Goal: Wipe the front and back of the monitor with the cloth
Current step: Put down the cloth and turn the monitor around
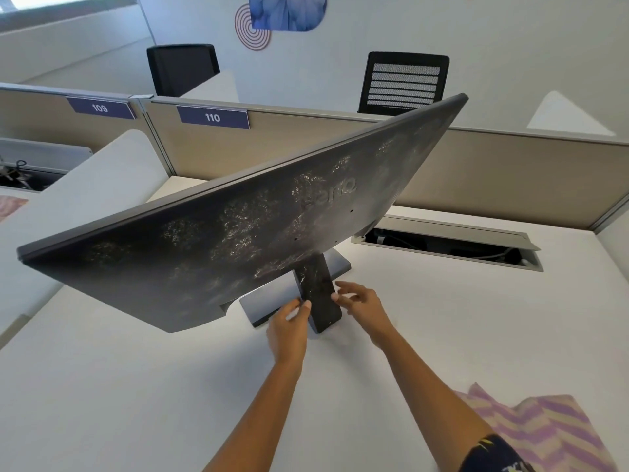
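The monitor (218,240) stands on the white desk with its dusty black back turned to me; the screen side is hidden. Its stand neck (318,294) rises from a grey base (269,301). My left hand (289,327) touches the left side of the neck with its fingertips. My right hand (360,301) is at the neck's right side, fingers spread and relaxed, holding nothing. The cloth (534,427), purple and cream zigzag, lies flat on the desk at the lower right, under my right forearm and apart from both hands.
A cable tray opening (452,243) with an open lid is sunk into the desk behind the monitor on the right. Beige partitions (510,178) labelled 109 and 110 close off the back. Two black chairs (405,83) stand beyond them.
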The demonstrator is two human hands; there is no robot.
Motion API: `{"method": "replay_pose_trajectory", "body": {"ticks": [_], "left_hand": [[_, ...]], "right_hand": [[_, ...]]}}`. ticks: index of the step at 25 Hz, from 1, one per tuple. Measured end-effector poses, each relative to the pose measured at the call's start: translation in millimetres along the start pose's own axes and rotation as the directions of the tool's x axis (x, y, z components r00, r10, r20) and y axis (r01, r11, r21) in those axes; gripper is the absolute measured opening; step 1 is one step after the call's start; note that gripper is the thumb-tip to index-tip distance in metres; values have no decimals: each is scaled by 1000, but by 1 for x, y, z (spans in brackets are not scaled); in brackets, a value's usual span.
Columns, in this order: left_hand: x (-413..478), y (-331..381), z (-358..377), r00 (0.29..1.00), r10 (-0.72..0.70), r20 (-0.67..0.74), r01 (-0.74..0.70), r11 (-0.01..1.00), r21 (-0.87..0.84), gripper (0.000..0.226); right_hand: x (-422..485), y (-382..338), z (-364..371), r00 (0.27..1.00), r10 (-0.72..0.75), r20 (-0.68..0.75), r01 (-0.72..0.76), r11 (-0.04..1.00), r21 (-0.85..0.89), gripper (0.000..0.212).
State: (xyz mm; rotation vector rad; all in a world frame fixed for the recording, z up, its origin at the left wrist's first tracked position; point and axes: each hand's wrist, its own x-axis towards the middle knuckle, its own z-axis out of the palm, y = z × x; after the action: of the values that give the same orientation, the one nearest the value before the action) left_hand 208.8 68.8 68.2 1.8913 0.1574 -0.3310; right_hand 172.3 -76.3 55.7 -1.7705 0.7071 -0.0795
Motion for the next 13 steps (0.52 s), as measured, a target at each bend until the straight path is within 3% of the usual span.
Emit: {"method": "replay_pose_trajectory", "body": {"ticks": [2,8,13], "left_hand": [[10,8,-2,999,40,-22,-38,998,54,41],[30,16,-4,988,65,141,-102,956,274,31],[37,11,0,983,140,116,-170,932,320,35]], "right_hand": [[10,-17,-2,997,-23,76,27,998,-55,46],[32,-44,-8,975,-25,222,115,907,-404,49],[37,-43,-10,978,-50,201,131,902,-410,52]]}}
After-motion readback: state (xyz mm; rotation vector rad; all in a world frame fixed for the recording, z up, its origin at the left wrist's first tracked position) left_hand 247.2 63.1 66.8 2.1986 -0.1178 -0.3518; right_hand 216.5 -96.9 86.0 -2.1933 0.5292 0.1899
